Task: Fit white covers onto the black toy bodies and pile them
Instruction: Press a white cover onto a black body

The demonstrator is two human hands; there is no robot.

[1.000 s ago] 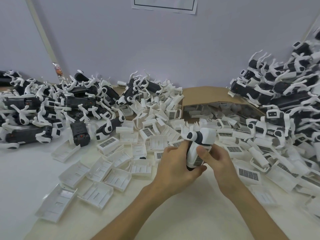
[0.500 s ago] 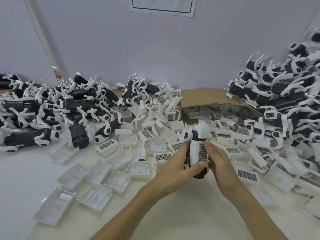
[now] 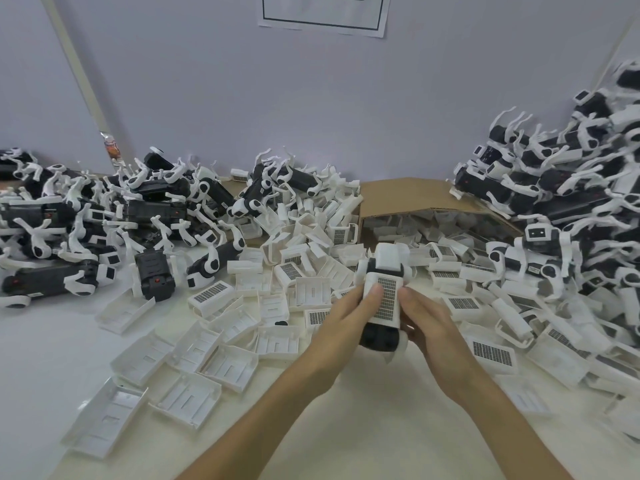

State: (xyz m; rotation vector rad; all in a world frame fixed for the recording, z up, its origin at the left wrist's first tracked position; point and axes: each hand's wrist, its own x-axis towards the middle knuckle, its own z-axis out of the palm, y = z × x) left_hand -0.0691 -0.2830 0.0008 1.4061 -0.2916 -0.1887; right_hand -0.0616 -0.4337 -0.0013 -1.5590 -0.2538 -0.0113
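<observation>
Desk (image 3: 363,431): pale top; a bare strip lies nearest the viewer at 6 o'clock, between the two forearms
Left grip (image 3: 346,317): curled round the left flank of the held toy, with the thumb laid on the grille of its cover
Right grip (image 3: 431,329): pinches the same toy from 3 o'clock, thumb against the cover's right edge; the other fingers are hidden behind
Black toy body (image 3: 379,337): held above the desk just right of centre, long axis running 6 to 12 o'clock, dark end toward the viewer
White cover (image 3: 386,299): lies on top of the held body, grille face up; whether it is fully seated cannot be told
Loose covers (image 3: 221,368): scattered on the desk from 7 to 10 o'clock of the hands, many hollow side up; more lie at 3 to 4 o'clock
Left heap (image 3: 149,209): black bodies with white legs, piled at 10 o'clock against the wall
Cardboard box (image 3: 398,195): at 12 o'clock behind the held toy, open mouth toward the viewer, covers spilling out
Right heap (image 3: 571,202): a taller pile of black-and-white toys at 2 o'clock
Paper sheet (image 3: 322,15): on the wall at 12 o'clock, black-bordered, cropped by the top edge
</observation>
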